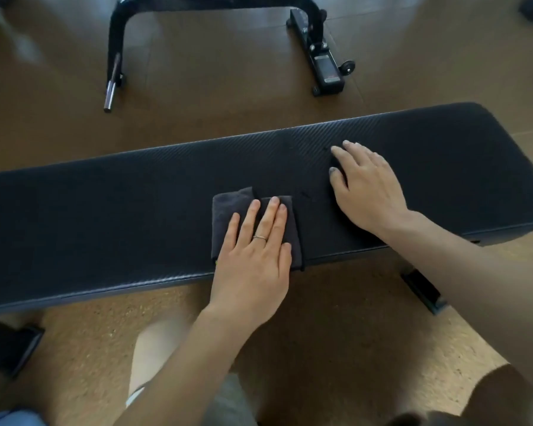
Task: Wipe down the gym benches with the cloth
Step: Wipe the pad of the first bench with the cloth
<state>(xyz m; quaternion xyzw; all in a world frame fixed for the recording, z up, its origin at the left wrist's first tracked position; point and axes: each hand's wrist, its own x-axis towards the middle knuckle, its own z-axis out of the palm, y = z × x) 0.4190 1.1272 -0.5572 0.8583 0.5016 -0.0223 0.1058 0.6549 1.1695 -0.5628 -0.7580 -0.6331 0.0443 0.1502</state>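
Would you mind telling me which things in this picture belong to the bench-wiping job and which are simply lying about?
Part of the job:
- dark cloth, pressed flat under the left hand
- black bench pad
- right hand, resting flat on the pad

Just lying about:
- black equipment frame on the floor behind
- steel bar end

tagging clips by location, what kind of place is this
Most likely a gym or home workout room. A long flat padded bench stands on a cork-like floor, and behind it sits a black metal exercise frame with small wheels and a chrome peg.
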